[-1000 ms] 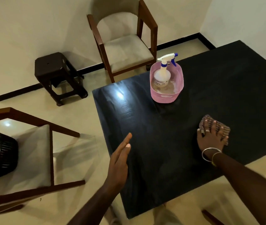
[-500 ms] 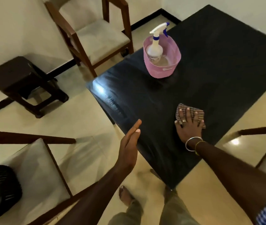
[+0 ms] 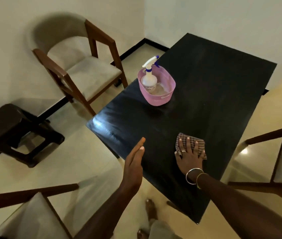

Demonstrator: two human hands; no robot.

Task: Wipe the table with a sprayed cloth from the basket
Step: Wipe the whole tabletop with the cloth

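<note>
A black table (image 3: 205, 87) fills the middle and right of the view. My right hand (image 3: 189, 156) lies flat with spread fingers on a brown checked cloth (image 3: 199, 143), pressing it onto the table's near part. My left hand (image 3: 134, 163) hovers edge-on over the table's left edge, fingers straight, holding nothing. Farther back on the table stands a pink basket (image 3: 161, 99) with a white spray bottle (image 3: 149, 80) with a blue nozzle upright inside it.
A wooden chair with a beige seat (image 3: 88, 73) stands behind the table's left corner. A dark stool (image 3: 14, 133) is on the floor at left. More chairs sit at the near left (image 3: 33, 214) and right (image 3: 274, 163). My bare feet (image 3: 150, 211) show below the table edge.
My right hand has slid the cloth leftward along the table's near part. The camera view has swung, and my left hand stays raised by the left edge.
</note>
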